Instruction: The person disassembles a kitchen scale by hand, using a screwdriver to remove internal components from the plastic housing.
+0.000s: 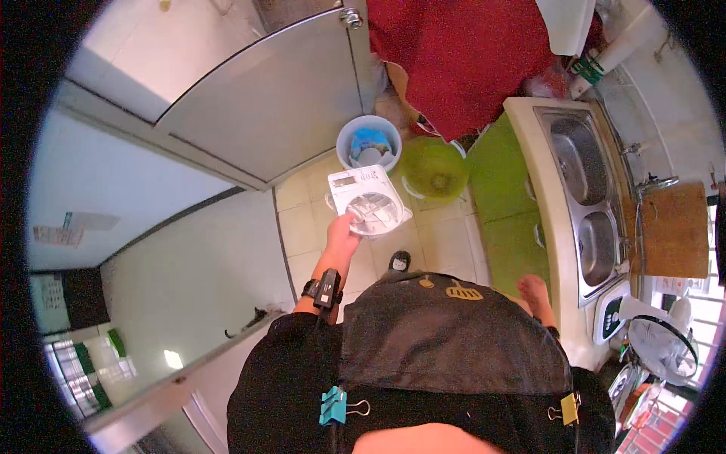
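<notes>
My left hand [344, 229] is closed on the near left edge of a white plastic panel [349, 198]. The panel has a large round opening and a small dark rectangle in one corner; I cannot make out what it belongs to. It is held out over the tiled floor, in front of a pale blue bucket [343, 141] with blue and white things in it. Beside the green cabinet [505, 227] hangs my right hand [535, 295], low at my side. Its fingers are not clear, and nothing shows in it.
A green basin [435, 170] stands right of the bucket, below a red cloth [469, 60]. The counter on the right holds a double metal sink [578, 163]. A grey door [265, 113] is at the far left. Near right are a white scale-like device [611, 316] and a round fan-like object [663, 348].
</notes>
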{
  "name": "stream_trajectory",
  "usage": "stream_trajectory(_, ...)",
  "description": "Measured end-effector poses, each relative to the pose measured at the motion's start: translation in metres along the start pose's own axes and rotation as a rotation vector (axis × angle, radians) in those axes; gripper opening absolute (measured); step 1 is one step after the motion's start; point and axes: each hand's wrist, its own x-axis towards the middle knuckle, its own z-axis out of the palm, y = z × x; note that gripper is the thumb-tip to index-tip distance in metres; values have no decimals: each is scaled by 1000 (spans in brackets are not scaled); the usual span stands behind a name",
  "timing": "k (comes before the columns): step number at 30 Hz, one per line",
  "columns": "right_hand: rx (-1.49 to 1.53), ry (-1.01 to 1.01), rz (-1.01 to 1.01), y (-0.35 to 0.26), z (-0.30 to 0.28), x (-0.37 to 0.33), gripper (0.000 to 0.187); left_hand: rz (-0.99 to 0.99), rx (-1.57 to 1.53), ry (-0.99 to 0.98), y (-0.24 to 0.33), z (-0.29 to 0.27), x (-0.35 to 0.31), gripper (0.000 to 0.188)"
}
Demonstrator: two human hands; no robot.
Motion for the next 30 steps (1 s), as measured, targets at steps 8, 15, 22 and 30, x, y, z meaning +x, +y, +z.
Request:
stream_trajectory(8,42,74,259,16,15,-105,30,-13,87,14,43,90,96,43)
stream_trajectory(15,-61,77,281,8,41,-135,35,61,254,2,69,144,130,45)
stream_trajectory(22,-57,102,315,56,44,-171,38,-435,619,-457,-92,112,91,29)
stream_trajectory(30,224,348,238,125,152,-233,36,-656,1237,-951,-138,173,-10,35)
